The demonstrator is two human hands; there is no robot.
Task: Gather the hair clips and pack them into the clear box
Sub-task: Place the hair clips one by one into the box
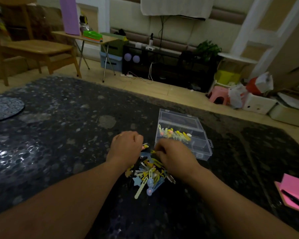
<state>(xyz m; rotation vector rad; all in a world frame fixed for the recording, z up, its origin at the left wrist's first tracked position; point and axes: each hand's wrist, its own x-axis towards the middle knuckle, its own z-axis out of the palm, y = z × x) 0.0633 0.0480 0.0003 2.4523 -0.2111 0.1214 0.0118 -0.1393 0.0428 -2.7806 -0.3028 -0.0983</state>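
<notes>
A heap of pastel hair clips (149, 175), yellow, blue and pink, lies on the dark patterned table (59, 135) right in front of me. Both hands work at its far edge. My left hand (125, 149) has its fingers curled round a yellow-tipped clip (145, 146). My right hand (174, 156) pinches a thin yellow clip (153, 151) at the fingertips. Just beyond my right hand stands the clear box (200, 149) with its lid (178, 118) flipped open, and several clips (176, 134) lie inside.
A pink notepad (293, 190) with a dark pen on it lies at the table's right edge. A round bluish mat (3, 107) sits far left. Past the table are a wooden chair (33, 47), a folding table (86, 38) and a pink stool (219, 96).
</notes>
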